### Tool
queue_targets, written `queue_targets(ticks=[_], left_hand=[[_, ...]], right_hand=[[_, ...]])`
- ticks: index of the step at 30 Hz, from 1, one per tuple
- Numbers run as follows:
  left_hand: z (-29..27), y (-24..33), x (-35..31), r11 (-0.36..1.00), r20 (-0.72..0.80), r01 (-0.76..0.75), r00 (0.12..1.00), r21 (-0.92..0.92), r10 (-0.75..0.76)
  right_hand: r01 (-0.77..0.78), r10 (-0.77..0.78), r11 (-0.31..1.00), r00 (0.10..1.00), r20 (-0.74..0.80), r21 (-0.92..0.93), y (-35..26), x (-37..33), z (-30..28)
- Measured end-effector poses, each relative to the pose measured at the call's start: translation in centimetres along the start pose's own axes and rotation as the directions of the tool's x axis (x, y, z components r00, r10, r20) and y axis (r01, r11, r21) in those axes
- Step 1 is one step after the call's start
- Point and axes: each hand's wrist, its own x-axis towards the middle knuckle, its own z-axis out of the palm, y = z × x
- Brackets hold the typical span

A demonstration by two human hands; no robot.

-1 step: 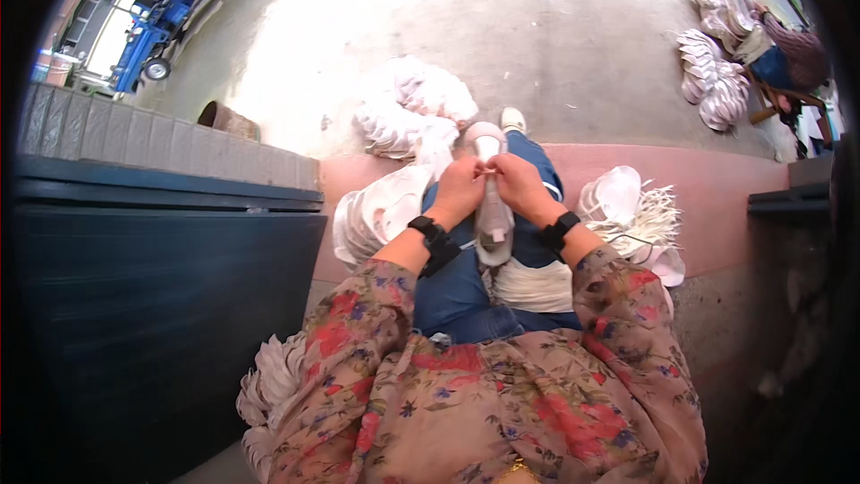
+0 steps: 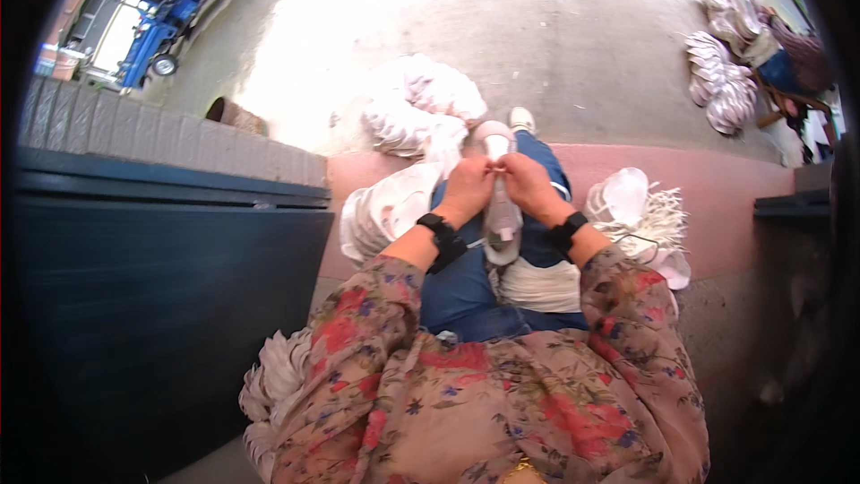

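Note:
A pale pinkish-white shoe upper (image 2: 503, 220) stands lengthwise between my knees, its rounded end pointing away from me. Over its middle my left hand (image 2: 470, 188) and my right hand (image 2: 530, 186) meet, fingertips almost touching. Both are closed in a pinch on what looks like a thin white shoelace; the fingers hide most of it. Across my lap, under my right forearm, lies a bundle of white laces (image 2: 539, 287). Another bundle of loose white laces (image 2: 661, 220) is on the floor to my right, beside pale uppers (image 2: 625, 197).
Stacked pale uppers (image 2: 381, 215) lie by my left knee, with a larger heap (image 2: 421, 103) beyond. More stacks (image 2: 721, 81) are at the far right near a seated person (image 2: 797, 58). A dark blue panel (image 2: 170, 323) and low wall flank my left; blue vehicles (image 2: 166, 27) stand far left.
The whole view has shifted slightly, so things appear a little further right. My hands stay pinched together over the upper, with their fingertips a touch closer.

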Motion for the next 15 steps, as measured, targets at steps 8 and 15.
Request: queue_targets(ticks=[8,15], left_hand=[[-0.8,-1.4,0.8,0.896,0.118,-0.398,0.917,0.194,0.382],[-11.4,-6.8,-1.5,0.876,-0.155,-0.173,0.951,0.451,0.268]], right_hand=[[-0.135,0.136,0.991,0.988,0.073,-0.023,-0.6,-1.1,-1.2],[-0.367,0.386,0.921,0.905,0.176,-0.133,-2.2,-0.6,-1.9]])
